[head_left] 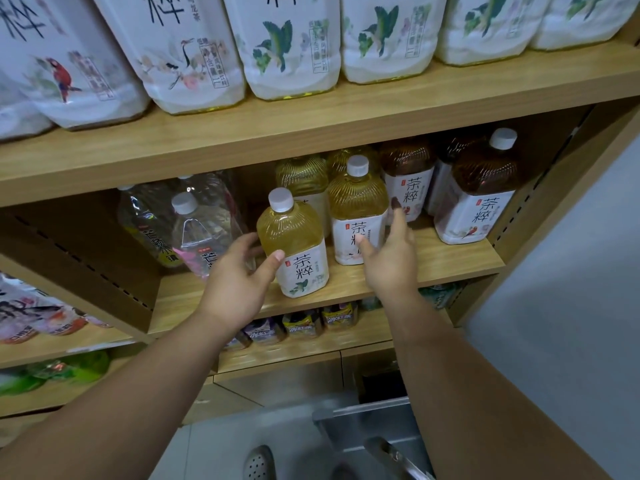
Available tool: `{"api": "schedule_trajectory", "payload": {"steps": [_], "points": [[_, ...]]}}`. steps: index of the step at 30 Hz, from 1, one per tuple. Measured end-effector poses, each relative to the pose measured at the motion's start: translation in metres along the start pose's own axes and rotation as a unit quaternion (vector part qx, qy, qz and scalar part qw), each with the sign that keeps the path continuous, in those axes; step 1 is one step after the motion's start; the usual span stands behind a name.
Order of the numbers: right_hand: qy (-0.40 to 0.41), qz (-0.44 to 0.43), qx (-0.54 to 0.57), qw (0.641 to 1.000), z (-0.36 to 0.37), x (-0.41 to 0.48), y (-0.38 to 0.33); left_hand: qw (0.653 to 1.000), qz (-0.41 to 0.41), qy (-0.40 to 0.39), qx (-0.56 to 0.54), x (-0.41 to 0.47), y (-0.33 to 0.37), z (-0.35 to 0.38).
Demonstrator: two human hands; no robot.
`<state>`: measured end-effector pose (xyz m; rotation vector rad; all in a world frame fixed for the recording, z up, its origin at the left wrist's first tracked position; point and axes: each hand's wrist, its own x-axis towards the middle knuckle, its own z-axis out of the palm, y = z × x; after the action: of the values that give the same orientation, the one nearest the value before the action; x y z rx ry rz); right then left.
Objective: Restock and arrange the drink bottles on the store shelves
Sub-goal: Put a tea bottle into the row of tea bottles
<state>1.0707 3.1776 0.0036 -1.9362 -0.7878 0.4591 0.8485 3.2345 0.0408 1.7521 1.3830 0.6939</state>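
On the middle wooden shelf (450, 261) stand several tea bottles with white caps and white labels. My left hand (239, 282) grips the front yellow tea bottle (294, 233) near the shelf edge, thumb on its label and fingers round its left side. Just behind and to the right stands a second yellow tea bottle (358, 202). My right hand (388, 258) touches it with straight fingers, thumb on the label and index finger up along its right side. More yellow bottles (303, 176) stand behind, partly hidden.
Dark brown tea bottles (479, 199) fill the shelf's right side. Clear bottles (197, 233) lean at the left. Large white-labelled bottles (291, 53) line the upper shelf. Small drink cartons (301, 325) sit on the shelf below. A metal cart (374, 427) stands on the floor.
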Motion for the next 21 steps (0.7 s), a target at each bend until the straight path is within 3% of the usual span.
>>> {"api": "schedule_trajectory", "payload": {"steps": [3, 6, 9, 17, 21], "points": [[0.09, -0.084, 0.027, 0.992, 0.007, -0.036, -0.002, 1.0, 0.004, 0.007, -0.019, -0.004, 0.0, 0.001], [-0.011, -0.122, 0.06, 0.991, 0.023, -0.062, -0.007, 0.999, 0.019, 0.007, -0.042, -0.004, -0.001, 0.009], [-0.103, -0.083, 0.122, 0.984, 0.033, -0.064, -0.013, 0.997, 0.023, 0.039, -0.066, 0.01, 0.004, 0.022], [-0.124, -0.066, 0.095, 0.985, 0.036, -0.041, -0.018, 0.998, 0.006, 0.06, 0.025, 0.022, 0.001, 0.038], [-0.082, -0.078, 0.111, 0.987, 0.034, -0.044, -0.012, 0.998, -0.024, 0.051, -0.002, 0.032, 0.007, 0.046]]}}
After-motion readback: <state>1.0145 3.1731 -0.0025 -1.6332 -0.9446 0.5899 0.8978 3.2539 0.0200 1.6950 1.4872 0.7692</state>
